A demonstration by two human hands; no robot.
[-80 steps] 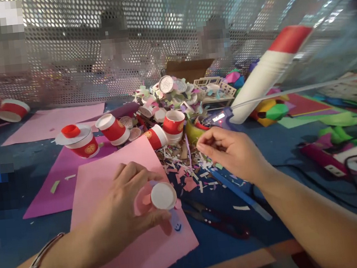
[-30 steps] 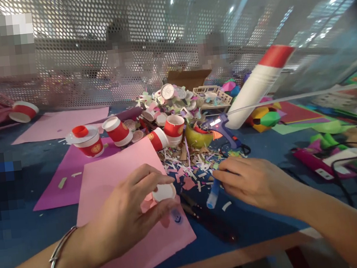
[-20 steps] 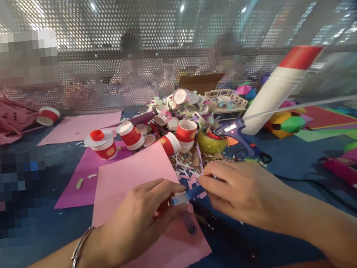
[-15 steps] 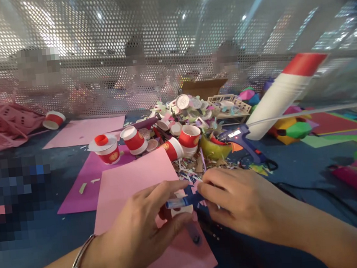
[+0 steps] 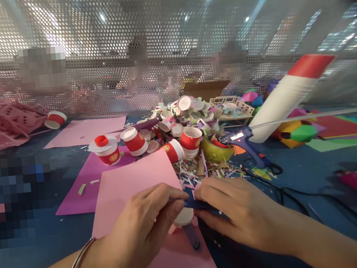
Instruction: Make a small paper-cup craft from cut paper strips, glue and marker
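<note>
A blue pen [image 5: 191, 202] lies crosswise between my hands, mostly covered by the fingers. My left hand [image 5: 146, 227] pinches its left end between thumb and forefinger. At the pen's right end, the fingers of my right hand [image 5: 236, 210] are curled round it. Just below the pen is a pale round disc [image 5: 185, 216], partly hidden by my left hand. A dark, blurred strip [image 5: 193, 236] shows below the disc, over the pink sheet [image 5: 132, 176]. Small pink paper scraps are by my right fingertips.
Red-and-white paper cups [image 5: 135, 141] stand beyond the pink sheet, beside a heap of paper scraps [image 5: 177, 117]. A blue glue gun [image 5: 249, 144] trails a black cord on the right. Behind it leans a white tube [image 5: 282, 98]. A perforated screen [image 5: 155, 22] closes the back.
My left fingers have closed over the pen's clear blue end, which was exposed before. My right thumb has shifted left, and more of the pale disc shows.
</note>
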